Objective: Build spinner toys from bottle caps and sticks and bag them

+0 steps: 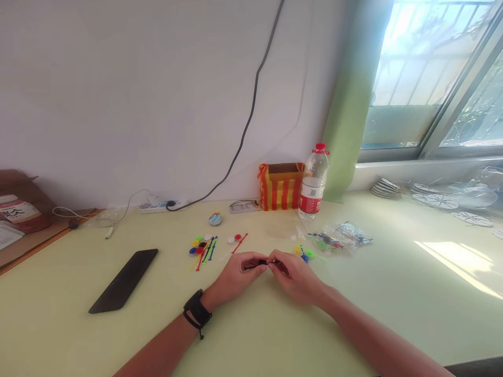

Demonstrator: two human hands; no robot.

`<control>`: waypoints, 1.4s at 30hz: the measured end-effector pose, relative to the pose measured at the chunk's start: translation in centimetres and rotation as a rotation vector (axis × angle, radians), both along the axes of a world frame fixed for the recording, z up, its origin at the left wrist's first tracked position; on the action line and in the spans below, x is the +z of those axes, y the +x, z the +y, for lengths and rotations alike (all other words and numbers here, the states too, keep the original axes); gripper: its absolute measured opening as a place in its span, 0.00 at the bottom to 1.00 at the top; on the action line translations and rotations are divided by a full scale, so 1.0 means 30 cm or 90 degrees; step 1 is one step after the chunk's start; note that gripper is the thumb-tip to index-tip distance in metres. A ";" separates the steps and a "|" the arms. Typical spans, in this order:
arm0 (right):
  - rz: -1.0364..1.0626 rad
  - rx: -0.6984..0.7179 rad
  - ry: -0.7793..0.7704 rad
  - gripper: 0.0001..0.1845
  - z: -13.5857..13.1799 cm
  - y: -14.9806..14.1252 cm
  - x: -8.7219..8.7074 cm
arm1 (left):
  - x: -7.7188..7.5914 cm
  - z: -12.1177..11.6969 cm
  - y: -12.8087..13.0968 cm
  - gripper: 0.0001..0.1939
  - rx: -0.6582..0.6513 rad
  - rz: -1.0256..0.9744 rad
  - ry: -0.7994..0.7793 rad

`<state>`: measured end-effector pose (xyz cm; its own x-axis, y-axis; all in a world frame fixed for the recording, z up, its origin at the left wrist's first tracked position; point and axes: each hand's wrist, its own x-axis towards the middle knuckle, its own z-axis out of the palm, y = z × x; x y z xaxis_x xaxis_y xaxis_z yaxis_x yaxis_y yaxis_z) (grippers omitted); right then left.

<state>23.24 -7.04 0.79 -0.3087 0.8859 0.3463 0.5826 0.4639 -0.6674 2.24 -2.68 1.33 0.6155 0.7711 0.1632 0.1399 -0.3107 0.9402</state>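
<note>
Near the middle of the table my left hand (pixel 240 273) is closed, pinching a small black plastic piece (pixel 262 262) between thumb and fingers. A thin dark pointer-like end shows inside its curl. My right hand (pixel 295 274) is closed too, its fingertips meeting the left ones at the black piece; what they pinch is hidden. Left of the hands lies a pile of coloured arrow pointers (pixel 212 250) with round plastic caps (pixel 195 244). A red arrow (pixel 240 243) rests closer, beside a white cap (pixel 230 240) and a red cap (pixel 238 237). Yellow, green and blue pieces (pixel 304 255) lie just behind my right hand.
A black flat slab (pixel 124 281) lies at left. Clear plastic bags of parts (pixel 341 236) are at right. Along the wall stand a striped box (pixel 280 187), a water bottle (pixel 313 183) and a small round tin (pixel 215 218). Printed discs (pixel 436 201) lie by the window.
</note>
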 end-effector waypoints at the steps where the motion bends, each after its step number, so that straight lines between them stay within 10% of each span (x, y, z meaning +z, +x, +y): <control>1: -0.005 -0.004 0.000 0.06 0.000 0.001 -0.001 | -0.001 0.000 0.000 0.15 0.002 -0.002 -0.001; 34: 0.051 -0.005 0.030 0.04 0.015 0.007 -0.017 | 0.001 0.000 -0.001 0.13 0.059 -0.005 0.027; 42: 0.088 0.006 0.045 0.06 0.018 0.011 -0.016 | 0.019 -0.001 -0.007 0.12 -0.019 -0.076 -0.092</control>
